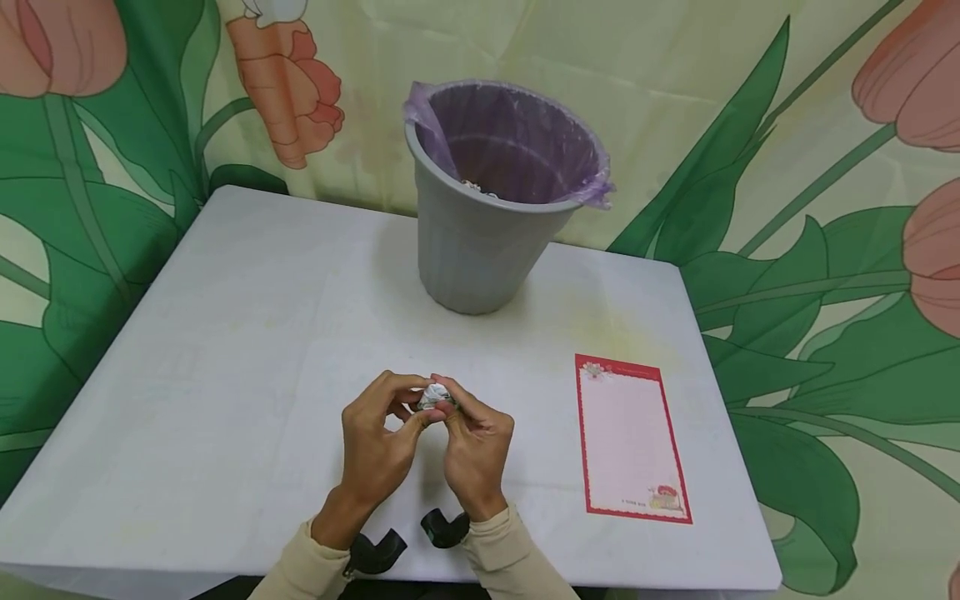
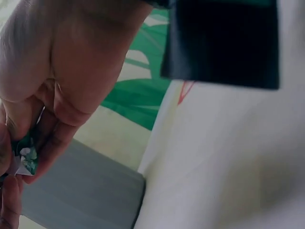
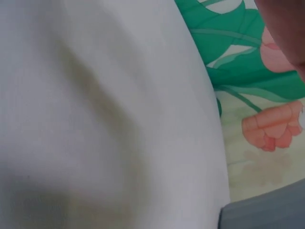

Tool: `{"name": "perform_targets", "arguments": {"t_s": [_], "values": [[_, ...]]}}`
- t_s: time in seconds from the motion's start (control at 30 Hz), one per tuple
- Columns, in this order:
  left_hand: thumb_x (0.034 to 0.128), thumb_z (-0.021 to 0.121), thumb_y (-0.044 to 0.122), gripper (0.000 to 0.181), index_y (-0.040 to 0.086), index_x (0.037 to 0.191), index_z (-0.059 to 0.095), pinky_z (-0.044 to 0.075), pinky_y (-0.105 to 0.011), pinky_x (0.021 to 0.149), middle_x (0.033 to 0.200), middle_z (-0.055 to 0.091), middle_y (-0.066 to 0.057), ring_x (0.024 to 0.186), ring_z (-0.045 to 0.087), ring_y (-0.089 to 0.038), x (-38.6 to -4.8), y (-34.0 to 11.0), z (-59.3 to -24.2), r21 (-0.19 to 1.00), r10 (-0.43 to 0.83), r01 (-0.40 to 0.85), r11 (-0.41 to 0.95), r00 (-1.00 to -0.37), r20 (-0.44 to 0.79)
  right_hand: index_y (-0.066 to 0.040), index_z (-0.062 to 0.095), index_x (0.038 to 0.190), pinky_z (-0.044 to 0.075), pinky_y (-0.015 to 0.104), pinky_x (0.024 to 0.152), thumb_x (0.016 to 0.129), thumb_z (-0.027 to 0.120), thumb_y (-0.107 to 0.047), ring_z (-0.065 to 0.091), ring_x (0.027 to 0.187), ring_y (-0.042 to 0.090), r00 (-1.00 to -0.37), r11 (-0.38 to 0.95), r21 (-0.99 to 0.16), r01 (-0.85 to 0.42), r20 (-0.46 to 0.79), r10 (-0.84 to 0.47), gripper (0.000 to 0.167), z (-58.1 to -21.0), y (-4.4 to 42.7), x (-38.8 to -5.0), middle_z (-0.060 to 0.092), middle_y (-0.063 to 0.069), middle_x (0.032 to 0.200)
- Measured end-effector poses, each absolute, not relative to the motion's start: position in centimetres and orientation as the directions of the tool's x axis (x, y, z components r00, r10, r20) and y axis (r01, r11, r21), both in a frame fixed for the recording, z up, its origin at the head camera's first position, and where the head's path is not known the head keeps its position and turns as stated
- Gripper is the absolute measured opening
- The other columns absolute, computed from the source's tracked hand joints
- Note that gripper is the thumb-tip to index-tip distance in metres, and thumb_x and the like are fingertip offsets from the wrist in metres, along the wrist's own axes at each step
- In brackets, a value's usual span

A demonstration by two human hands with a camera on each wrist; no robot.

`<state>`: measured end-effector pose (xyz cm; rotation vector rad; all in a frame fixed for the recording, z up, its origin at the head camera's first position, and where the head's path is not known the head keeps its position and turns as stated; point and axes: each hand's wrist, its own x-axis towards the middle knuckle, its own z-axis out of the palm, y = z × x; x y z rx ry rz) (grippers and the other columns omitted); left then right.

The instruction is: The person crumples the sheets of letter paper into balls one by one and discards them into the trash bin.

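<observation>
A small crumpled ball of paper (image 1: 435, 397), white with some green, is between both hands above the near middle of the table. The left hand (image 1: 378, 442) pinches it from the left with thumb and fingers. From the right, the right hand (image 1: 478, 446) pinches it too, and the fingertips of both hands nearly meet around it. In the left wrist view the crumpled paper (image 2: 26, 160) shows a green and white print, partly covered by fingers. Only an edge of the right hand (image 3: 286, 33) appears in the right wrist view; the paper is out of sight there.
A grey bin (image 1: 480, 250) with a purple liner (image 1: 517, 158) stands at the back of the white table (image 1: 225, 358); small whitish bits show inside. To the right lies a flat red-bordered sheet (image 1: 630, 442). A floral curtain (image 1: 675, 100) hangs behind.
</observation>
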<state>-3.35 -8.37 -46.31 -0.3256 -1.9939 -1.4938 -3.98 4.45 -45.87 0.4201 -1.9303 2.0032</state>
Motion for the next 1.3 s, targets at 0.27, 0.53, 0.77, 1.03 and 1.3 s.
{"name": "perform_targets", "arguments": {"t_s": [0.27, 0.53, 0.77, 1.03, 1.3], "values": [[0.0775, 0.090, -0.006, 0.042, 0.006, 0.114, 0.075, 0.054, -0.017, 0.057, 0.109, 0.077, -0.013, 0.084, 0.066, -0.011, -3.2, -9.1, -46.2, 0.913, -0.181, 0.395, 0.100, -0.895, 0.407, -0.010, 0.058, 0.152, 0.053, 0.029, 0.111, 0.111, 0.051, -0.008, 0.065, 0.136, 0.023, -0.914, -0.008, -0.957, -0.291, 0.281, -0.293, 0.042, -45.2, 6.4, -4.2, 0.065, 0.016, 0.148], [0.0829, 0.086, -0.005, 0.043, 0.010, 0.121, 0.075, 0.054, -0.024, 0.053, 0.094, 0.068, -0.013, 0.066, 0.063, -0.015, -2.8, -9.4, -45.7, 0.948, -0.085, 0.318, 0.007, -0.944, 0.317, -0.006, 0.055, 0.153, 0.050, 0.032, 0.115, 0.109, 0.056, -0.023, 0.057, 0.144, 0.023, -0.839, -0.037, -0.973, -0.230, 0.217, -0.500, 0.047, -45.0, 9.4, -5.8, 0.057, 0.010, 0.157], [0.0845, 0.084, -0.008, 0.034, 0.002, 0.114, 0.073, 0.050, -0.021, 0.050, 0.093, 0.062, -0.013, 0.063, 0.059, -0.011, -2.5, -8.9, -45.8, 0.954, -0.041, 0.283, -0.102, -0.959, 0.280, 0.007, 0.074, 0.125, 0.064, 0.035, 0.092, 0.086, 0.084, -0.033, 0.076, 0.117, 0.022, -0.881, -0.126, -0.971, -0.202, 0.236, -0.410, 0.057, -45.7, 9.4, -6.8, 0.074, 0.026, 0.125], [0.0837, 0.084, -0.010, 0.030, -0.003, 0.108, 0.068, 0.048, -0.019, 0.049, 0.086, 0.055, -0.008, 0.064, 0.054, -0.006, -2.6, -8.6, -46.0, 0.951, -0.093, 0.229, -0.209, -0.973, 0.213, 0.010, 0.078, 0.112, 0.066, 0.030, 0.077, 0.091, 0.081, -0.010, 0.080, 0.098, 0.014, -0.919, -0.085, -0.951, -0.297, 0.308, -0.246, 0.030, -45.5, 7.4, -5.6, 0.078, 0.027, 0.105], [0.0880, 0.079, -0.010, 0.030, -0.008, 0.115, 0.065, 0.047, -0.021, 0.049, 0.085, 0.051, -0.005, 0.070, 0.055, -0.010, -2.6, -9.3, -46.1, 0.958, -0.086, 0.120, -0.262, -0.991, 0.100, 0.002, 0.073, 0.131, 0.060, 0.025, 0.094, 0.104, 0.064, -0.027, 0.074, 0.111, 0.009, -0.872, -0.043, -0.974, -0.223, 0.219, -0.437, 0.040, -45.0, 8.6, -6.1, 0.078, 0.019, 0.120]]}}
